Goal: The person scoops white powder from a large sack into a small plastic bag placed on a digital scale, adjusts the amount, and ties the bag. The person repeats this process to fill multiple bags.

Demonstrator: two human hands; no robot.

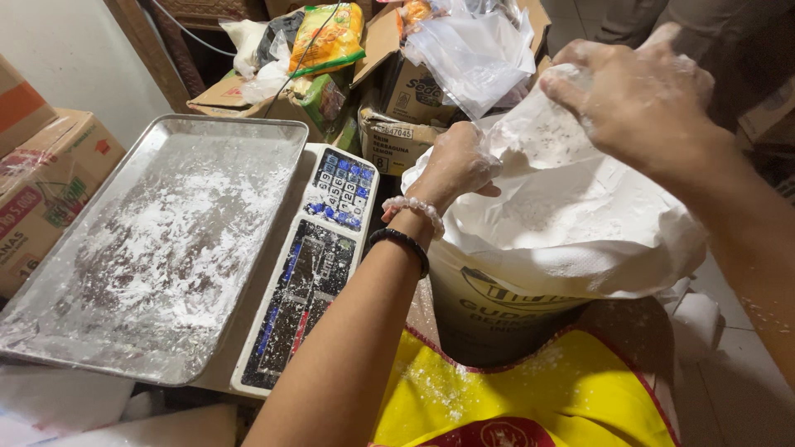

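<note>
While one tray (50,331) sits dusted, two hands, left hand (454,165) and right hand (642,99), grip one flour sack (571,232)

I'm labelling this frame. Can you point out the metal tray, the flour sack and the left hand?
metal tray (248,136): head view, bare upper right corner.
flour sack (580,223): head view, folded-over white top.
left hand (455,165): head view, back of the hand.

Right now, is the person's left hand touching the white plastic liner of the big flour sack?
Touching. The head view shows the left hand gripping a bunched fold of the white plastic liner, its fingers closed on the plastic with no gap.
</note>
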